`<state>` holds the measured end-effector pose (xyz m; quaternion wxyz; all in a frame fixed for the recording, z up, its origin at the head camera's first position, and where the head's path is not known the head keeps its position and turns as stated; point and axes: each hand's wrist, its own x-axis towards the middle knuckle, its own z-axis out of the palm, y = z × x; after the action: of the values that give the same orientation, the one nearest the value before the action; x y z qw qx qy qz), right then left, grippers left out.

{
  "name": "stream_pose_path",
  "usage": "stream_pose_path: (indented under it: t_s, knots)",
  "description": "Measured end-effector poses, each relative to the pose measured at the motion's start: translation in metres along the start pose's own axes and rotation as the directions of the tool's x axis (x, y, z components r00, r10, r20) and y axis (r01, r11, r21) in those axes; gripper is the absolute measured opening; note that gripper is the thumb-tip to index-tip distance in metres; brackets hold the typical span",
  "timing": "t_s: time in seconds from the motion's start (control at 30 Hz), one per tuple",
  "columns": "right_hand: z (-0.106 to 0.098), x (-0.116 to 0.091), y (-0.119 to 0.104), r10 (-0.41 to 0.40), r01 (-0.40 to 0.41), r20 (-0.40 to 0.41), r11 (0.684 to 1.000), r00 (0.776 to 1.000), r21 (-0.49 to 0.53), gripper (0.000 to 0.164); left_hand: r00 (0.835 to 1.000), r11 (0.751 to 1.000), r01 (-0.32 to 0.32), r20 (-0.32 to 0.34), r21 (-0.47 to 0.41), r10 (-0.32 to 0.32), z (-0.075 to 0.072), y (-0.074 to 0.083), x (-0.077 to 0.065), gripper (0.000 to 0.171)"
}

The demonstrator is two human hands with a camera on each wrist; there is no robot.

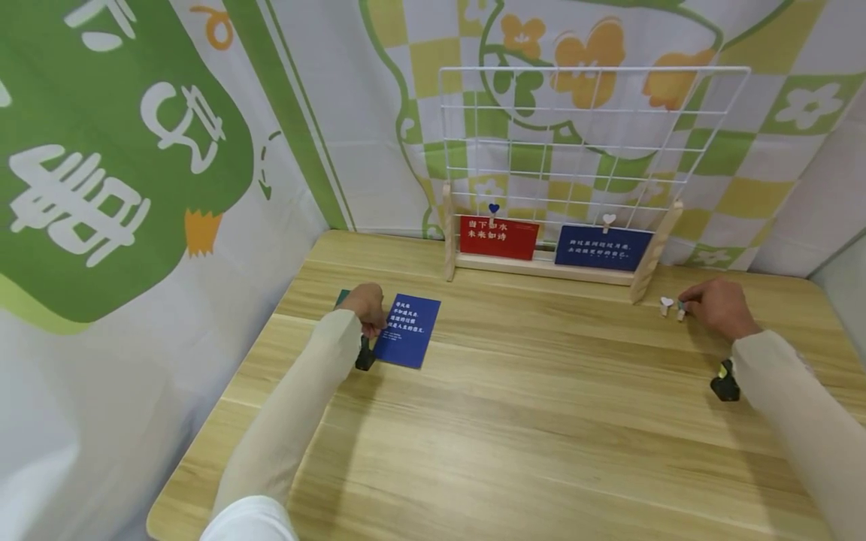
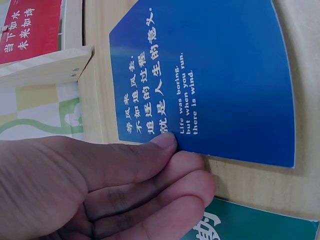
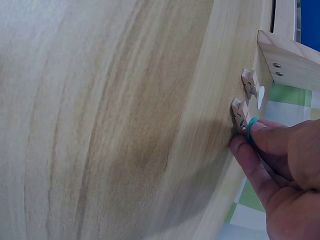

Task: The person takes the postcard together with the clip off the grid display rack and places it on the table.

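Note:
My left hand (image 1: 365,306) pinches the edge of a blue card (image 1: 409,330) with white writing between thumb and fingers; in the left wrist view the card (image 2: 215,75) shows Chinese and English lines. Beneath that hand lies a green card (image 2: 250,222), partly hidden. On the right, my right hand (image 1: 722,306) pinches a small wooden clothespin (image 3: 241,112) by its teal end, thumb and forefinger meeting there. Beside it lies a second clothespin (image 3: 249,82) with a white heart (image 1: 666,302).
A white wire grid (image 1: 575,143) on wooden feet stands at the table's back. Clipped low on it are a red card (image 1: 504,244) under a blue heart clothespin (image 1: 494,210) and a dark blue card (image 1: 595,254) under a white heart clothespin (image 1: 609,222). Patterned cloth (image 1: 433,60) hangs behind.

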<state>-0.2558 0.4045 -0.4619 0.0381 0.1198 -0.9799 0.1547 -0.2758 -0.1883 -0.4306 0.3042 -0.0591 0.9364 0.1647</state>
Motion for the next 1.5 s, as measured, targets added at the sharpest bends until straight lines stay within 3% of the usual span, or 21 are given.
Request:
stream_pose_path:
  t_s: [0.3,0.83,1.2,1.33,1.5]
  knots:
    - [0.001,-0.002,-0.002,-0.002,0.002,0.006,1.0,1.0,-0.006,0.016,1.0,1.0,0.0,-0.008,0.013,0.0,0.002,-0.003,0.003,0.008]
    - [0.005,-0.008,0.0,-0.044,0.044,-0.063,0.999,0.997,-0.007,0.016,1.0,0.998,0.0,-0.014,0.056,0.001,0.002,-0.004,0.002,0.018]
    - [0.002,-0.012,0.004,-0.04,0.039,-0.069,0.999,0.997,-0.005,0.017,1.0,0.999,0.006,-0.02,0.037,-0.005,0.0,-0.005,0.003,0.014]
    - [-0.001,-0.011,0.001,-0.035,0.034,-0.103,0.999,0.994,-0.012,0.017,1.0,0.998,0.004,-0.026,0.069,-0.002,-0.004,-0.002,-0.001,0.012]
    - [-0.007,-0.009,-0.011,0.036,-0.039,-0.233,0.999,0.972,-0.01,0.02,0.999,0.992,-0.008,-0.048,0.123,0.014,-0.011,0.005,-0.004,0.006]
